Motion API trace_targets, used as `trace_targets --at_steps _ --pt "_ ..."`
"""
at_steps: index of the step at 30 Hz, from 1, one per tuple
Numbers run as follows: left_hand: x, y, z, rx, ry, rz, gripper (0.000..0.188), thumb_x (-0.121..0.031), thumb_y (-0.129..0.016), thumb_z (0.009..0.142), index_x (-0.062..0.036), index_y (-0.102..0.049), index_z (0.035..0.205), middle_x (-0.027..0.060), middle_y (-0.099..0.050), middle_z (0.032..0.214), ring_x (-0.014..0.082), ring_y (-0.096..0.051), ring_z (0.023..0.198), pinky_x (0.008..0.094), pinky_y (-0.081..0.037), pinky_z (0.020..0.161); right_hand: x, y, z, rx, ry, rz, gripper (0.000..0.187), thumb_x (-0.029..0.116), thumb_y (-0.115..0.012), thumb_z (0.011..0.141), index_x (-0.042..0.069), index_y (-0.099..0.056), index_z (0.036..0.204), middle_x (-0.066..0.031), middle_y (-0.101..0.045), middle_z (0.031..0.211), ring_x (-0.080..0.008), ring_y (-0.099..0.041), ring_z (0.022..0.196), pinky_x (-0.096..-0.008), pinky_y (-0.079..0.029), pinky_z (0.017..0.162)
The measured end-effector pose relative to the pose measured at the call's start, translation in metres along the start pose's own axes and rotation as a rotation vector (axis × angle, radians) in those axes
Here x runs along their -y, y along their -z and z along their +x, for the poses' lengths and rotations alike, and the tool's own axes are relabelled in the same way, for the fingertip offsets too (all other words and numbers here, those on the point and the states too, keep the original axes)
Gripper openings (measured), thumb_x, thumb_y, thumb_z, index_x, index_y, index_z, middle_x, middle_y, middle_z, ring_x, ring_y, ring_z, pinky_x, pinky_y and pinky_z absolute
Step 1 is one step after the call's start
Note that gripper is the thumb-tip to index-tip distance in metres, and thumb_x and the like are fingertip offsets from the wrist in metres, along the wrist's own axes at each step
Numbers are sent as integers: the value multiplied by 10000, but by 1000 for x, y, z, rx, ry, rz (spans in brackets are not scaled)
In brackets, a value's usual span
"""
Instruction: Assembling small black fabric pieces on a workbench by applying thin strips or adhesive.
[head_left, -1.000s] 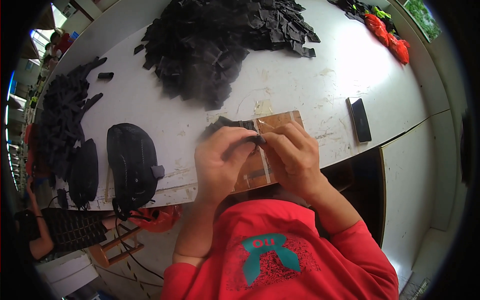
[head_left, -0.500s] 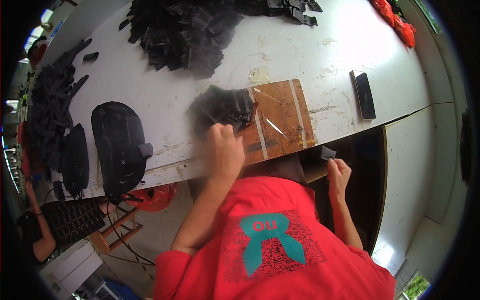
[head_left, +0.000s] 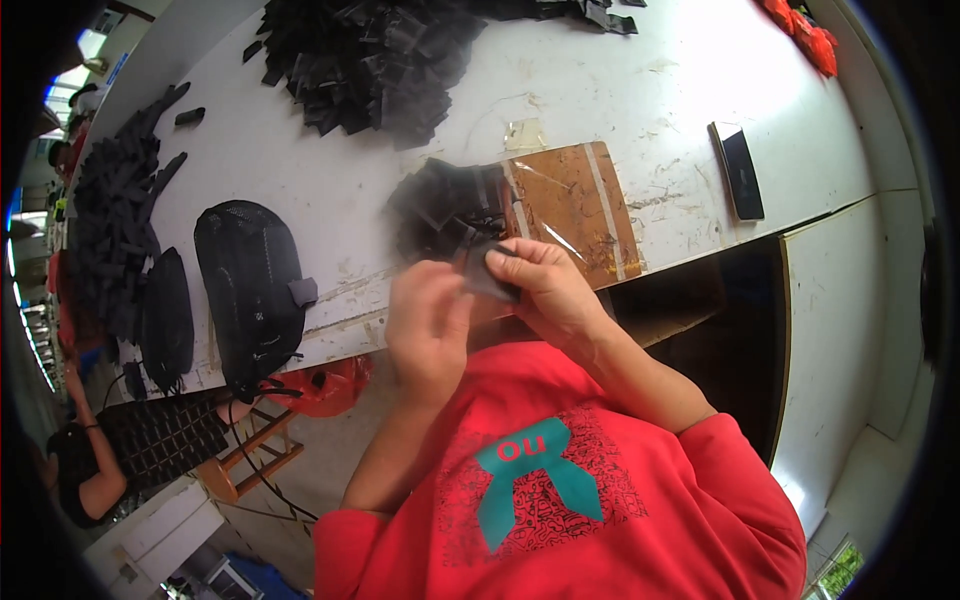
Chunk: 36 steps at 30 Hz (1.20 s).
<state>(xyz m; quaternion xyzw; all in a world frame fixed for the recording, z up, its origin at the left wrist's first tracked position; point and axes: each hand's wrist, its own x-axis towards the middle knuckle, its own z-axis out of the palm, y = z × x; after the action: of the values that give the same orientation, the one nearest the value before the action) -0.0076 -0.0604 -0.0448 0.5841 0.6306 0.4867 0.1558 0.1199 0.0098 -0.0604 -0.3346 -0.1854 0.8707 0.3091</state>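
Observation:
My right hand (head_left: 555, 290) pinches a small dark fabric piece (head_left: 492, 272) between thumb and fingers, in front of my chest at the table's near edge. Close on its left is my left hand (head_left: 430, 320), blurred by motion, so I cannot make out whether it grips the piece too. Just beyond both hands lies a loose heap of black fabric pieces (head_left: 445, 205), overlapping the left side of a brown wooden board (head_left: 570, 200). Pale strips of tape run across the board, and my hands hide its near left part.
A large pile of black pieces (head_left: 370, 70) lies at the back. On the left are a black mesh pouch (head_left: 250, 290), a narrower black panel (head_left: 168, 320) and more black strips (head_left: 110, 220). A phone (head_left: 738, 172) lies right. Another person's arm (head_left: 90, 430) shows far left.
My right hand has come up from beside the table's edge to the middle, bringing the small fabric piece. My left hand has drawn back slightly from the heap, and the two now nearly meet.

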Motion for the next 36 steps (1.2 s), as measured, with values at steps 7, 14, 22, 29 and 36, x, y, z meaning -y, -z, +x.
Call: trace_targets --at_steps 7,14,22,29,36 --pt "-9 -9 3 66 660 -1067 161 -25 -514 822 10 -494 977 95 -572 803 146 -568 682 350 -518 708 7 -6 -4 48 -55 121 110 120 -513 854 13 -541 856 -60 -573 717 -107 -515 544 -230 -451 497" --pt "-3 -19 3 24 691 -1034 86 -53 -570 815 -1 -550 881 47 -583 731 98 -547 591 223 -487 579 12 -10 -8 -90 -19 -3 137 99 -560 824 -5 -542 911 -72 -584 735 -125 -538 567 -242 -454 517" --pt "-3 -10 5 156 369 -471 36 -7 -576 805 14 -548 803 9 -565 706 51 -530 645 176 -453 582 18 -14 -27 -43 724 -1096 156 54 -667 697 9 -586 822 -84 -524 737 -174 -550 617 -259 -430 528" --pt "-14 -28 1 -242 162 -10 54 36 -530 800 42 -530 853 65 -570 664 55 -519 509 184 -419 437 0 -14 -14 -174 1131 -1524 189 15 -601 616 49 -544 792 -74 -488 743 -250 -522 649 -324 -440 496" --pt "-20 3 18 69 889 -1618 218 83 -512 730 3 -483 931 81 -546 778 31 -336 382 146 -264 349 16 -13 -20 -98 397 -753 68 70 -545 791 9 -556 818 -25 -580 696 -97 -542 619 -243 -427 518"
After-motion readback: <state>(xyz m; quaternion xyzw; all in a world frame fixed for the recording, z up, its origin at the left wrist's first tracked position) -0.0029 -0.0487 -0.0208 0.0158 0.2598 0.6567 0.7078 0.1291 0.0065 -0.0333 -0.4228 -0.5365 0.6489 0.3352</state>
